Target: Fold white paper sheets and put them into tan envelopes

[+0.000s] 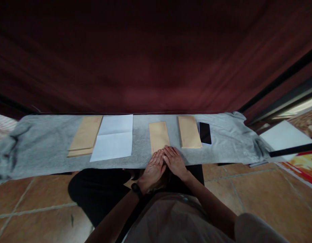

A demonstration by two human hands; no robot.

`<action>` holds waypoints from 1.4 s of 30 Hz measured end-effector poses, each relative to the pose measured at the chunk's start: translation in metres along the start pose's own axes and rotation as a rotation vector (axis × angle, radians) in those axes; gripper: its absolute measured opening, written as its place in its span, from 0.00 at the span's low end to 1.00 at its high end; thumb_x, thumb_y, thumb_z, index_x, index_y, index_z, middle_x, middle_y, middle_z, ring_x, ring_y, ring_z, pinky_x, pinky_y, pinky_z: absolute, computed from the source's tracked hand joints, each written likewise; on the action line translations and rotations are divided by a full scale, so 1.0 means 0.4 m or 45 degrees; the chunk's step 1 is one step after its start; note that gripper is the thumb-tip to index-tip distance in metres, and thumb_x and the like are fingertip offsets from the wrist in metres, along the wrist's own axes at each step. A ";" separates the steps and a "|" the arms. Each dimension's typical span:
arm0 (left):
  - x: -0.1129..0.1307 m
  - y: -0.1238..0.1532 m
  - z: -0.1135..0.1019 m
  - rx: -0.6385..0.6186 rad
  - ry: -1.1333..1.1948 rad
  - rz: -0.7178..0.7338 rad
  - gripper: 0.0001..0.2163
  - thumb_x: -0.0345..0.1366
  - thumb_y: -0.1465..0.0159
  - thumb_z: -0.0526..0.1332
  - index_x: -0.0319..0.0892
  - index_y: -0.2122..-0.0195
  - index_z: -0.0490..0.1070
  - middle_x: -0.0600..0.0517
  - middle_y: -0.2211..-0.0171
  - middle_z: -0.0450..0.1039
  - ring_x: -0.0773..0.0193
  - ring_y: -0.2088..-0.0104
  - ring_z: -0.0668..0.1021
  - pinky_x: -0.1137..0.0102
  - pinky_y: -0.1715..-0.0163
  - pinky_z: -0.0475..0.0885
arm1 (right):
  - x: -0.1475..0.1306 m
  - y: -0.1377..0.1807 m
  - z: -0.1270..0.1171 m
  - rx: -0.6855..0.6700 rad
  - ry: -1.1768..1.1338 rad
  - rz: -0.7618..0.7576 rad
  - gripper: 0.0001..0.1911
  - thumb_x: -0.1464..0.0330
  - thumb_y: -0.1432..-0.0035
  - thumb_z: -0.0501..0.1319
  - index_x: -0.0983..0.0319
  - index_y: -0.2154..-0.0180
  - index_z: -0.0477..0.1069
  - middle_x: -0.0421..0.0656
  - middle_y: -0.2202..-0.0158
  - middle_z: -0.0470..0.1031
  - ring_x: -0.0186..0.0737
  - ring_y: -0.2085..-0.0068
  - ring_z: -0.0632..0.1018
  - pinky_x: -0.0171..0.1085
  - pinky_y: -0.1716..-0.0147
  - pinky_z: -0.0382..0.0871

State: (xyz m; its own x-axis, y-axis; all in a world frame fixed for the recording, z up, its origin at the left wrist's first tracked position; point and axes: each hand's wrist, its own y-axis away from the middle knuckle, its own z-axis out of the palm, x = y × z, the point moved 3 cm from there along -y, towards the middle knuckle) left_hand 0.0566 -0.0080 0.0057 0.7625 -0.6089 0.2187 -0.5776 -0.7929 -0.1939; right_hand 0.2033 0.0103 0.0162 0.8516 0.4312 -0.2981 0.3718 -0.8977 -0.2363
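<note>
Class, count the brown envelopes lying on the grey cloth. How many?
3 places: a stack at left beside the white paper, one under both hands, one beside the phone. The left stack may hide more.

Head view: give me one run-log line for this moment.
left hand flat on middle envelope's near end | right hand flat beside it | white sheet left | phone right | grey cloth beneath

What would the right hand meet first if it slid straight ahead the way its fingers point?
The right hand points up and slightly left, fingertips at the near end of the middle brown envelope. It would likely ride onto that envelope first.
</note>
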 end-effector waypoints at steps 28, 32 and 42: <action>-0.021 0.023 0.007 0.101 -0.013 -0.028 0.29 0.42 0.28 0.51 0.36 0.29 0.49 0.37 0.31 0.58 0.50 0.30 0.60 0.50 0.34 0.63 | 0.028 -0.062 0.040 0.081 0.106 -0.004 0.26 0.65 0.28 0.49 0.65 0.33 0.59 0.51 0.32 0.62 0.44 0.32 0.64 0.50 0.32 0.55; -0.060 0.052 -0.008 0.258 -0.009 -0.240 0.24 0.40 0.28 0.49 0.38 0.32 0.56 0.37 0.34 0.63 0.48 0.33 0.65 0.49 0.38 0.68 | 0.005 0.040 0.013 0.073 0.067 -0.066 0.27 0.64 0.30 0.53 0.64 0.32 0.58 0.49 0.32 0.61 0.44 0.32 0.63 0.48 0.32 0.57; -0.127 -0.040 -0.063 0.282 0.944 -0.987 0.21 0.47 0.39 0.61 0.41 0.49 0.72 0.43 0.57 0.79 0.49 0.55 0.81 0.52 0.53 0.75 | -0.011 0.052 0.011 0.108 -0.065 0.042 0.27 0.70 0.35 0.57 0.65 0.35 0.63 0.50 0.34 0.65 0.47 0.33 0.65 0.51 0.33 0.61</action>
State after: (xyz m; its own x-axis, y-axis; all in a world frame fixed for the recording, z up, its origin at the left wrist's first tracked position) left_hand 0.0199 0.0350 0.0220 0.4888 0.1336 0.8621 0.1052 -0.9900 0.0938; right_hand 0.2056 -0.0099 0.0084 0.8422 0.4074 -0.3531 0.3095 -0.9016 -0.3022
